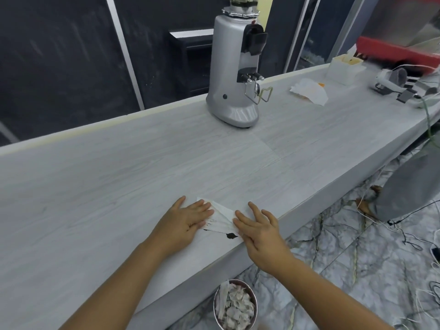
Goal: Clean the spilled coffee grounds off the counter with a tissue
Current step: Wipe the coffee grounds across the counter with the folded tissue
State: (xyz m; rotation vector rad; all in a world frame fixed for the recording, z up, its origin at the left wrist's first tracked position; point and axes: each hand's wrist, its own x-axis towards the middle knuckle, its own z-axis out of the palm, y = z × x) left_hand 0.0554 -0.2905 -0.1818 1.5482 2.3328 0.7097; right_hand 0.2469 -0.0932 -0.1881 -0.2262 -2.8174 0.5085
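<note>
Coffee grounds (230,236) in a small dark heap on the counter (142,167), very near its front edge, just beside the lower border of the tissue (222,216). A second, thinner dark trace near the left hand (188,217). Tissue spread flat, long axis from far-left to near-right, pinned at both ends. Right hand (258,231) nearer to the heap, almost touching it; fingers stretched, palm down on the tissue, gripping nothing. Left hand likewise flat and open on the other end. Probably next: pulling the tissue toward the edge, over the heap. Below the edge, a metal bin (235,304) with used paper.
</note>
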